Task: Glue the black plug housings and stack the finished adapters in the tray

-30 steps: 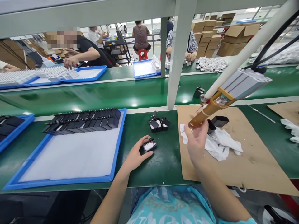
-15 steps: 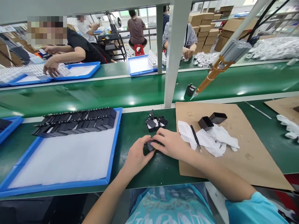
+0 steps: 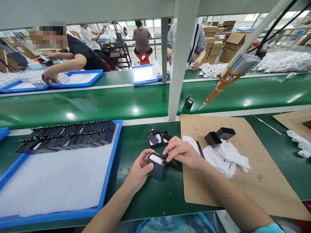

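An open-topped black box point(image 3: 156, 171) with a white block inside is held tilted above the green bench. My left hand point(image 3: 139, 171) grips its left side, thumb on the front face. At the box's right top corner, the fingertips of my right hand point(image 3: 183, 152) are pinched together by a bit of red wire; what they hold is mostly hidden. A thin dark flap point(image 3: 174, 162) sticks out below those fingers. Just behind stand similar open black boxes point(image 3: 157, 139) with raised lids and white insides.
To the left, a blue-rimmed tray point(image 3: 110, 161) carries rows of black boxes point(image 3: 73, 136). On brown cardboard point(image 3: 233, 191) lie white cloths point(image 3: 224, 158), a black pen-like tool point(image 3: 200, 149) and empty black cases point(image 3: 225, 133). An orange-handled tool point(image 3: 217, 90) hangs above the green belt. Co-workers sit across.
The box has been turned so its open top and white block show. My right fingers have shifted to its right corner. The view has tilted upward slightly.
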`<state>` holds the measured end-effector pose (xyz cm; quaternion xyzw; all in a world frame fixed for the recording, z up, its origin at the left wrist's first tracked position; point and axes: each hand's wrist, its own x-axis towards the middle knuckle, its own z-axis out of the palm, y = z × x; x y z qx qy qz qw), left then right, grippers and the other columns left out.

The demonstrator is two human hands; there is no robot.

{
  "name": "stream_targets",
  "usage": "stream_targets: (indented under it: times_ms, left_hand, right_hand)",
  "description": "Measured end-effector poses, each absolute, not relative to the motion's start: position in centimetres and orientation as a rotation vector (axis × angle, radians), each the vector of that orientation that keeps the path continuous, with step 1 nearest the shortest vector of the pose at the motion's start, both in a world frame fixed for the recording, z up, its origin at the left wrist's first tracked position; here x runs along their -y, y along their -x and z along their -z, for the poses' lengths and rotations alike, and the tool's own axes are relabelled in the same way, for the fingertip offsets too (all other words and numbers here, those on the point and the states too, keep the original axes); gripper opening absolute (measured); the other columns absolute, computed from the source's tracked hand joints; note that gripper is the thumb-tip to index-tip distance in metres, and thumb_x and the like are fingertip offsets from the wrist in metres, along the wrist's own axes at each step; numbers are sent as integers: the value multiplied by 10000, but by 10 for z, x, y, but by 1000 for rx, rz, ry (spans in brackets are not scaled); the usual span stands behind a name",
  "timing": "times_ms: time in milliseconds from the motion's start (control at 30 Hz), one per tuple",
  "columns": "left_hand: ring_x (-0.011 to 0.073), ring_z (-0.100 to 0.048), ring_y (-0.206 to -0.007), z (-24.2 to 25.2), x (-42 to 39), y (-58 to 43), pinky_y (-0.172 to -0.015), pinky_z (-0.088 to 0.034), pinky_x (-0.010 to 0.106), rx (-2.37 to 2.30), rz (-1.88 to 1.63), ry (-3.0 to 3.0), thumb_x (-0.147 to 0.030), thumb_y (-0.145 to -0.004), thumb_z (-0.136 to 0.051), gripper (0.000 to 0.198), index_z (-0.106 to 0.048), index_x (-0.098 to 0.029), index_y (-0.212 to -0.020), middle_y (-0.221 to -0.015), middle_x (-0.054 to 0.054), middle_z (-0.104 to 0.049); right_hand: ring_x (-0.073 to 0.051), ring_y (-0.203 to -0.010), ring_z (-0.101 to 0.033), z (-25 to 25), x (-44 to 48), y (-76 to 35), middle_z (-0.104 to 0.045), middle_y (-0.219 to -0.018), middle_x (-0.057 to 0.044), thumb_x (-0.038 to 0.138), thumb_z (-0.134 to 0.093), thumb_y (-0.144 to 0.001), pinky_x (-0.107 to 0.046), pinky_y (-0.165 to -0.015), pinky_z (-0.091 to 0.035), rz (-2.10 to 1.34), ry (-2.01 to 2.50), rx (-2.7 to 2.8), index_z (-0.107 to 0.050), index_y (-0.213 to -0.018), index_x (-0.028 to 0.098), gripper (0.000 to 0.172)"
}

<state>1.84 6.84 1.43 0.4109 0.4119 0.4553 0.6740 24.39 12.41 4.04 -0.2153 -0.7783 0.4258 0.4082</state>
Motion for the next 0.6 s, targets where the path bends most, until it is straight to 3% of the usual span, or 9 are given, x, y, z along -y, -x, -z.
stream_targets:
  times_ms: [133,267,467,600]
  left_hand:
    - [220,-680,-845,-17,-67,-21,-686,-539,296,-867,-1027,-845,-512,-634,-840,578,-550,-239,-1053,-980,57,-679]
    - [213,-678,-860,-17,-69,-19,-705,-541,290,-863,-1060,-842,-463,-636,-852,550,-556,-238,-1041,-982,52,-676]
    - [212,-666,-894,-16,-69,-19,-761,-540,300,-887,-1091,-914,-393,-638,-860,505,-607,-217,-1038,-1005,64,-685]
    - [217,-659,-895,-16,-71,-20,-771,-538,303,-931,-1090,-945,-388,-603,-876,514,-646,-194,-1020,-1011,81,-695]
  right_hand:
    - [-177,-917,-680,-47,-120,-246,-720,-1066,-71,331,-513,-954,-363,-829,-567,-1247,506,1899,-741,-895,236,255]
    - [-164,-891,-671,-44,-116,-240,-691,-982,-58,345,-627,-888,-331,-797,-572,-1327,607,1758,-694,-931,214,153]
    - [-147,-884,-694,-50,-120,-244,-703,-1068,-60,345,-625,-886,-315,-825,-580,-1482,806,1848,-655,-1148,217,293]
    - [-170,-973,-703,-53,-121,-248,-730,-1100,-59,280,-585,-911,-334,-844,-587,-1380,727,1950,-688,-1065,221,195]
